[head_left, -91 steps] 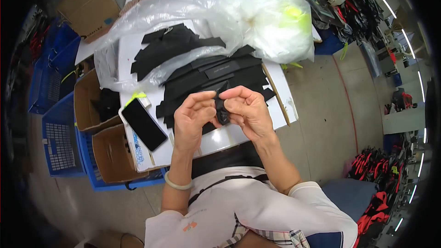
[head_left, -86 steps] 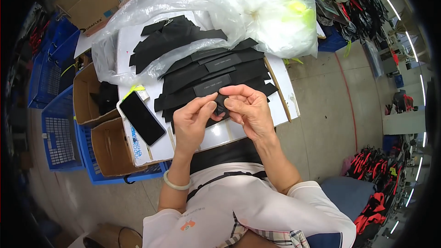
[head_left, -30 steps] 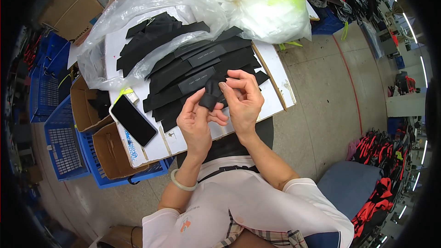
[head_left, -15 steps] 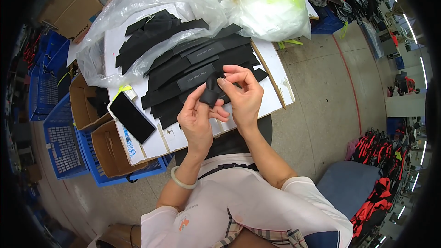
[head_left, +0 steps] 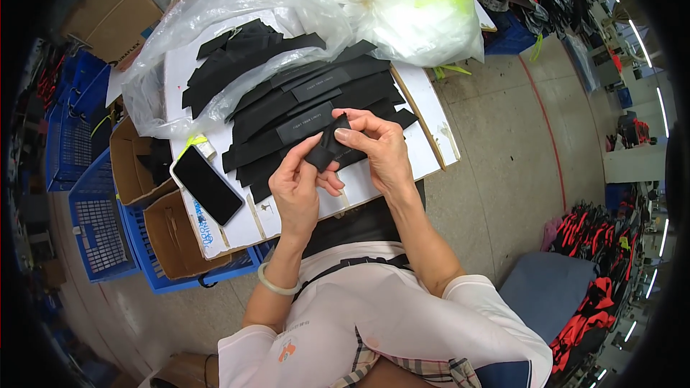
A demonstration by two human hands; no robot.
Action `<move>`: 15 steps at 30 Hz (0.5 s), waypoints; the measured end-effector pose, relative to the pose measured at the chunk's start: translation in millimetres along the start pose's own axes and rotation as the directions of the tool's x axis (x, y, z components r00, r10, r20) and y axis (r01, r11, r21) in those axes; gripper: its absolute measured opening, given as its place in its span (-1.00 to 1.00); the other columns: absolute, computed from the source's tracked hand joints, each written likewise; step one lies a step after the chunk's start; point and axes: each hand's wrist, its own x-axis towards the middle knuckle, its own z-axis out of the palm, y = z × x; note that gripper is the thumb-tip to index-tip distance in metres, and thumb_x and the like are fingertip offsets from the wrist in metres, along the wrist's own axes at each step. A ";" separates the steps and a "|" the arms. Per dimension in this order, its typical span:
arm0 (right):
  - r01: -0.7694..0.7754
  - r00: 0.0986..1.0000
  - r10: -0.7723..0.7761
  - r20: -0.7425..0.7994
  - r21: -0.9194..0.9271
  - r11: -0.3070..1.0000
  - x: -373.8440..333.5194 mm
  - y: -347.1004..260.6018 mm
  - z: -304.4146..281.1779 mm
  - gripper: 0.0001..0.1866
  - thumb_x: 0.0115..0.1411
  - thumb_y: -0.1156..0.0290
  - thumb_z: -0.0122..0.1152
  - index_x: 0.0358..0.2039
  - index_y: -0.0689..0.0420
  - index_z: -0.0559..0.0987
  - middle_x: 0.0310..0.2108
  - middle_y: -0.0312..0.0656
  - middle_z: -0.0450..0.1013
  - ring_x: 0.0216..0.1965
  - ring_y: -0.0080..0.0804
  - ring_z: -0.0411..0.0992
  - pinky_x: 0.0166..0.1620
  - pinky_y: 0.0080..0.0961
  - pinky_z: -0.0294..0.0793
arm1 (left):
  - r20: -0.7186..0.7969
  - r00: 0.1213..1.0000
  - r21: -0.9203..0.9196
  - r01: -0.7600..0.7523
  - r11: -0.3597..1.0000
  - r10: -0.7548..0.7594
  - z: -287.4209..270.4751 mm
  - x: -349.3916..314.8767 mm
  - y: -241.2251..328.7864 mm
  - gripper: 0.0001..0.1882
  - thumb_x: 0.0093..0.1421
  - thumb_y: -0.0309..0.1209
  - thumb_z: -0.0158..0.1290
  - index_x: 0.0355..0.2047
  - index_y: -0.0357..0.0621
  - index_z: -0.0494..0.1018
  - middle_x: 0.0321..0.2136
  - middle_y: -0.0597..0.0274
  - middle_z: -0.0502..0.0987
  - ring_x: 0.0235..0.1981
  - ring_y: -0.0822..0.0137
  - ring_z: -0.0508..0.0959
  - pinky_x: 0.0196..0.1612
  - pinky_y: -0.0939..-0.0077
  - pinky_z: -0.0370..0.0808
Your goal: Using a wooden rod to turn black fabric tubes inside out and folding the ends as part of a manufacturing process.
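Between my two hands is a small black fabric piece (head_left: 328,152), folded and held just above the table's near edge. My left hand (head_left: 296,176) pinches its left side between thumb and fingers. The thumb and forefinger of my right hand (head_left: 379,145) press on its upper right part. Beneath and beyond the hands lie several overlapping black fabric strips (head_left: 251,129), some with a smoother printed panel in the middle. How the far side of the held piece is folded is hidden by my fingers.
A clear plastic bag (head_left: 165,50) drapes over the strips, beside a stuffed white bag (head_left: 410,7). Left on the white table (head_left: 424,93) lies a phone (head_left: 208,185). A wooden stick (head_left: 419,118) runs along its right side. Blue crates (head_left: 104,223) and a cardboard box (head_left: 169,233) stand left.
The black fabric piece has been turned and spread flatter between my fingers. Both hands have shifted slightly to the left.
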 end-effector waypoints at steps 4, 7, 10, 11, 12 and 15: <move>-0.069 0.989 0.070 0.133 -0.008 0.998 0.0 2.1 -6.2 -0.81 0.03 0.50 0.22 -0.32 0.29 0.59 -0.13 0.00 0.45 -0.14 -0.41 0.41 0.03 -0.41 0.31 | 0.017 0.997 0.114 -0.078 0.990 0.076 -11.1 3.9 3.0 -0.69 0.20 -0.66 -0.22 -0.09 -0.32 0.43 -0.53 0.12 0.52 -0.66 0.47 0.51 -0.61 0.72 0.45; -0.292 0.945 0.217 0.243 0.338 0.895 -6.5 -6.6 -4.3 -0.75 0.05 0.47 0.19 -0.24 0.28 0.59 -0.17 -0.01 0.48 -0.12 -0.36 0.42 0.07 -0.34 0.29 | 0.147 0.985 0.231 -0.124 0.965 0.091 -21.6 7.7 14.5 -0.70 0.22 -0.65 -0.22 -0.12 -0.31 0.46 -0.54 0.11 0.52 -0.68 0.49 0.48 -0.64 0.72 0.41; -0.322 0.931 0.268 0.247 0.217 0.921 -15.2 -10.1 -1.6 -0.73 0.09 0.42 0.17 -0.23 0.32 0.57 -0.25 -0.04 0.51 -0.23 -0.37 0.48 -0.09 -0.40 0.44 | 0.172 0.975 0.313 -0.187 0.931 0.138 -26.1 14.6 27.4 -0.63 0.10 -0.75 -0.20 -0.19 -0.25 0.52 -0.59 0.29 0.46 -0.70 0.60 0.40 -0.65 0.77 0.31; -0.307 0.928 0.287 0.236 0.052 0.950 -18.7 -10.4 -1.3 -0.72 0.11 0.40 0.17 -0.24 0.34 0.57 -0.29 -0.06 0.53 -0.29 -0.39 0.49 -0.17 -0.44 0.48 | 0.171 0.975 0.314 -0.188 0.931 0.139 -29.7 17.8 30.3 -0.63 0.10 -0.75 -0.20 -0.19 -0.25 0.52 -0.59 0.29 0.46 -0.70 0.60 0.40 -0.65 0.77 0.31; -0.252 0.920 0.253 0.299 -0.041 0.967 -21.2 -9.7 2.7 -0.74 0.17 0.37 0.11 -0.32 0.35 0.57 -0.41 -0.05 0.53 -0.48 -0.44 0.48 -0.36 -0.53 0.52 | 0.249 0.955 0.377 -0.251 0.892 0.163 -33.0 21.3 33.5 -0.63 0.08 -0.75 -0.19 -0.20 -0.25 0.53 -0.60 0.31 0.44 -0.69 0.62 0.38 -0.65 0.76 0.29; -0.400 0.859 0.332 0.389 0.107 0.910 -22.7 -10.4 -2.0 -0.75 0.21 0.36 0.07 -0.38 0.31 0.57 -0.50 -0.03 0.51 -0.61 -0.49 0.42 -0.45 -0.57 0.49 | 0.249 0.959 0.401 -0.228 0.887 0.134 -31.1 22.6 43.1 -0.65 0.10 -0.71 -0.16 -0.17 -0.24 0.52 -0.54 0.33 0.42 -0.57 0.63 0.38 -0.53 0.74 0.28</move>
